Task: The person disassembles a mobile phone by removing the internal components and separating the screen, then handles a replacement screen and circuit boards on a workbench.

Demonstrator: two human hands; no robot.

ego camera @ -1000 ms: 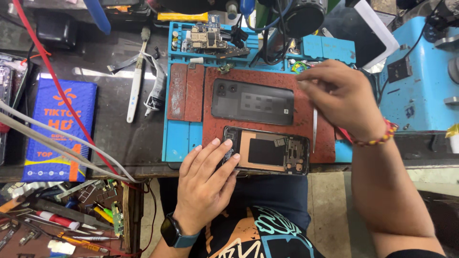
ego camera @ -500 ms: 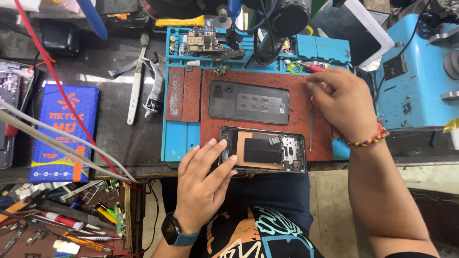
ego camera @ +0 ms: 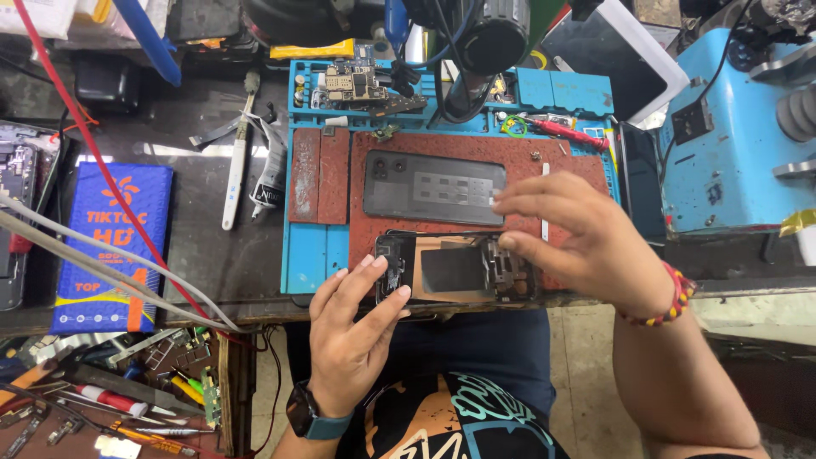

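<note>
The opened phone frame [ego camera: 455, 268], lying at the near edge of the red work mat [ego camera: 365, 229] just below the detached dark back cover [ego camera: 433, 187], is steadied at its left end by the left hand [ego camera: 353, 327], whose fingers are spread flat with nothing gripped. At the frame's right end the right hand [ego camera: 578, 242] is lowered with thumb and forefinger nearly pinched; whether a small part is held cannot be told. The step is judged to be work inside the frame, so a fine, steady fingertip placement is called for.

L hand [ego camera: 353, 327] & R hand [ego camera: 578, 242]: both palm-down, fingers spread.
</note>
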